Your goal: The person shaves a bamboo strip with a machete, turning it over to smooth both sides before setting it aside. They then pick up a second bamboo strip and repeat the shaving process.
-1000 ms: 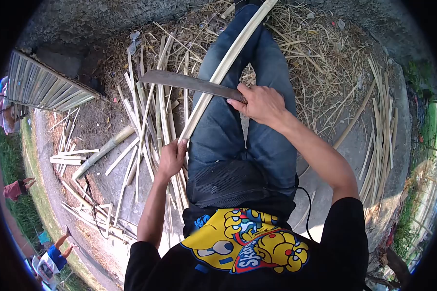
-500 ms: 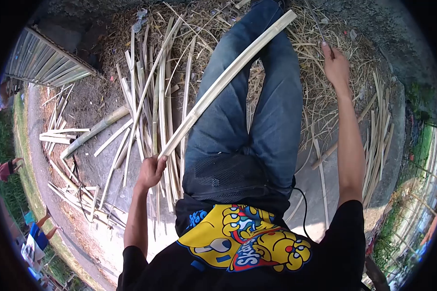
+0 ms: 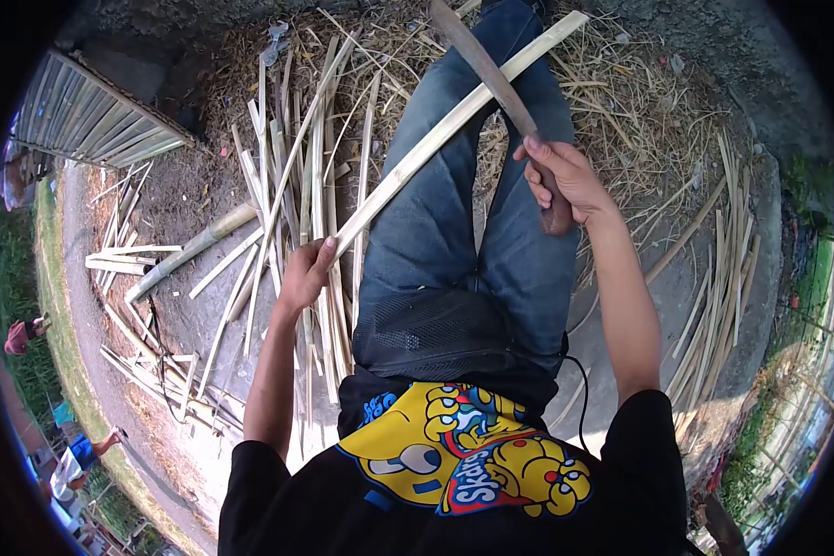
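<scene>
A long pale bamboo strip (image 3: 435,139) slants across my jeans, its lower end pinched between the thumb and fingers of my left hand (image 3: 308,271). My right hand (image 3: 565,181) is wrapped round the brown handle of a long knife (image 3: 486,74). The dark blade points up and to the left, and in this view it crosses over the strip near the strip's upper end. Whether blade and strip touch, I cannot tell.
Many loose strips (image 3: 320,185) lie left of my legs, with a thicker bamboo pole (image 3: 195,250) beside them. More strips (image 3: 723,278) lie at the right. A bamboo panel (image 3: 93,116) stands upper left. People are visible at the far left edge.
My right hand has come inward from the right, bringing the knife over the strip. My left hand and the strip have shifted slightly right, and the strip's near end sits a little higher.
</scene>
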The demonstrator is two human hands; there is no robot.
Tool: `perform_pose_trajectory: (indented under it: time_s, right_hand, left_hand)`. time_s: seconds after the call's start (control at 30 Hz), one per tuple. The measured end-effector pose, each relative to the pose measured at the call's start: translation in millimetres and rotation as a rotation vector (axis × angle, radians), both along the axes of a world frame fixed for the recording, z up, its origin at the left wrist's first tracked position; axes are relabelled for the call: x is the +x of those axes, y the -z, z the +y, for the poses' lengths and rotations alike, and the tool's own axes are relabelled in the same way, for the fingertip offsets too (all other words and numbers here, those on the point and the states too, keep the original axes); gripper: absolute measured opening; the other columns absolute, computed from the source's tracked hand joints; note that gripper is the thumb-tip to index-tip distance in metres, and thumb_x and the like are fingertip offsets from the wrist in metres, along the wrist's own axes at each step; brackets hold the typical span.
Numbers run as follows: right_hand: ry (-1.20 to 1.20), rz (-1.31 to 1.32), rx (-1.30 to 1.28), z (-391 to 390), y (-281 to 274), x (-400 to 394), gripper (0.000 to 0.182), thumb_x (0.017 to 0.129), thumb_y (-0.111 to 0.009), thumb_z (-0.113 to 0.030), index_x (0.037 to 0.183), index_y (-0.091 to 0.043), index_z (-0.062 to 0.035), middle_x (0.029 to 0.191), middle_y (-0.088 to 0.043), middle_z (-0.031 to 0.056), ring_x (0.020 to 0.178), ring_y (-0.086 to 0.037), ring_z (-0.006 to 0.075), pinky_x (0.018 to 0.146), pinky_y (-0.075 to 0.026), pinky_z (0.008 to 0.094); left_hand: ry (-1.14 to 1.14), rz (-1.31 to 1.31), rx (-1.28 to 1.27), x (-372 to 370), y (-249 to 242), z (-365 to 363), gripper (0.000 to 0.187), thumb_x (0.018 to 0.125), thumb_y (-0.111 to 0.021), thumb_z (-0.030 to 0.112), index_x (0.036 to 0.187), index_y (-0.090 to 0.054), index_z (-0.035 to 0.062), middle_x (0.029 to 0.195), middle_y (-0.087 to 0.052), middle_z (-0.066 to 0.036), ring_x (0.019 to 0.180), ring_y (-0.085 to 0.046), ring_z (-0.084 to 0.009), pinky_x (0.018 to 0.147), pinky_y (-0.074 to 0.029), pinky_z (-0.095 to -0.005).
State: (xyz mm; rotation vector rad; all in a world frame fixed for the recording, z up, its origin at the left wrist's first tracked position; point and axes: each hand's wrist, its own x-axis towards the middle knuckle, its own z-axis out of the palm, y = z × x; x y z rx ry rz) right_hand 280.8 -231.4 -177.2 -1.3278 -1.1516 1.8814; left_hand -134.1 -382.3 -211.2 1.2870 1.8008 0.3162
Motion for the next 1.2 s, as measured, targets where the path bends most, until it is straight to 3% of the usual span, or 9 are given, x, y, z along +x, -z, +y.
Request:
perform_pose_trajectory:
  time_s: [0.07, 0.1, 0.23, 0.37, 0.53, 0.8, 0.93, 1.07, 1.2]
  right_hand:
    - [-0.004, 0.172, -0.033, 1.8, 3.2, 5.0, 0.047, 0.099, -0.067, -0.047, 0.103, -0.064, 0.0003, 0.069, -0.059, 0.0008, 0.05, -0.055, 0.008, 0.045, -0.043, 0.0247]
    - [0.011, 0.035, 0.027, -0.8, 0.5, 4.2, 0.042, 0.099, -0.07, -0.041, 0.104, -0.064, -0.0002, 0.07, -0.059, 0.0006, 0.051, -0.055, 0.0077, 0.045, -0.043, 0.0247]
    - [0.084, -0.38, 0.198, 8.3, -14.4, 18.1, 0.032, 0.097, -0.073, -0.031, 0.109, -0.066, -0.0022, 0.071, -0.061, 0.0003, 0.055, -0.056, 0.0073, 0.048, -0.042, 0.0237]
    - [0.183, -0.658, 0.372, 19.7, -12.6, 25.2, 0.039, 0.096, -0.071, -0.04, 0.096, -0.068, -0.0011, 0.065, -0.06, 0.0027, 0.057, -0.057, 0.0116, 0.055, -0.045, 0.0307]
    - [0.351, -0.849, 0.561, 63.0, 28.2, 48.4, 0.052, 0.098, -0.064, -0.048, 0.079, -0.064, 0.0003, 0.064, -0.061, 0.0129, 0.059, -0.06, 0.0309, 0.061, -0.047, 0.0416]
    - [0.255, -0.895, 0.6, 39.2, 6.7, 12.3, 0.046, 0.1, -0.062, -0.046, 0.093, -0.069, -0.0012, 0.076, -0.068, 0.0226, 0.076, -0.068, 0.0436, 0.069, -0.051, 0.0485]
    - [0.187, -0.861, 0.594, 38.0, 10.8, 33.3, 0.046, 0.1, -0.062, -0.046, 0.094, -0.069, -0.0011, 0.072, -0.067, 0.0211, 0.071, -0.067, 0.0409, 0.068, -0.05, 0.0473]
    - [0.44, -0.707, 0.295, 76.9, 7.7, 54.5, 0.05, 0.1, -0.062, -0.046, 0.085, -0.067, 0.0004, 0.064, -0.062, 0.0145, 0.061, -0.062, 0.0302, 0.061, -0.047, 0.0435]
    - [0.117, -0.829, 0.573, 40.0, 1.9, 13.0, 0.047, 0.099, -0.064, -0.046, 0.089, -0.066, -0.0001, 0.069, -0.066, 0.0187, 0.068, -0.065, 0.0398, 0.065, -0.049, 0.0486]
  left_hand:
    - [0.075, 0.098, 0.182, -0.5, 8.5, 1.6, 0.064, 0.107, -0.047, 0.051, 0.079, -0.061, -0.0043, 0.057, -0.048, -0.019, 0.052, -0.047, -0.03, 0.058, -0.039, -0.0455]
    - [0.103, 0.138, 0.251, 2.8, 5.3, 2.6, 0.061, 0.107, -0.048, 0.049, 0.08, -0.061, -0.0048, 0.059, -0.048, -0.022, 0.054, -0.045, -0.0378, 0.058, -0.039, -0.0476]
    - [0.107, 0.256, 0.251, -3.1, 9.7, 4.5, 0.062, 0.105, -0.047, 0.053, 0.081, -0.063, -0.0016, 0.06, -0.055, -0.023, 0.058, -0.056, -0.0438, 0.058, -0.041, -0.0503]
    - [0.165, 0.437, 0.294, -14.5, 11.5, -7.1, 0.056, 0.104, -0.048, 0.054, 0.09, -0.064, 0.0028, 0.066, -0.062, -0.022, 0.068, -0.064, -0.0455, 0.063, -0.047, -0.0523]
    - [0.145, 0.507, 0.289, -17.7, 10.6, -19.9, 0.052, 0.106, -0.048, 0.047, 0.087, -0.068, 0.003, 0.066, -0.063, -0.024, 0.066, -0.063, -0.0473, 0.06, -0.047, -0.0543]
    - [0.088, 0.298, 0.204, -11.5, 21.0, -5.9, 0.064, 0.108, -0.044, 0.045, 0.071, -0.063, -0.0047, 0.063, -0.055, -0.031, 0.062, -0.058, -0.0519, 0.059, -0.044, -0.0545]
    - [0.094, 0.273, 0.16, -18.9, 23.9, -12.6, 0.068, 0.108, -0.042, 0.048, 0.072, -0.063, -0.0061, 0.061, -0.053, -0.032, 0.061, -0.056, -0.052, 0.061, -0.043, -0.0551]
    - [0.092, 0.294, 0.125, -18.1, 19.2, -10.0, 0.072, 0.108, -0.04, 0.052, 0.073, -0.063, -0.0066, 0.062, -0.055, -0.032, 0.063, -0.058, -0.0509, 0.063, -0.045, -0.0542]
    - [0.099, 0.268, 0.123, 14.1, 7.9, 14.1, 0.074, 0.107, -0.041, 0.053, 0.071, -0.064, -0.0068, 0.062, -0.056, -0.031, 0.063, -0.06, -0.0493, 0.063, -0.046, -0.0531]
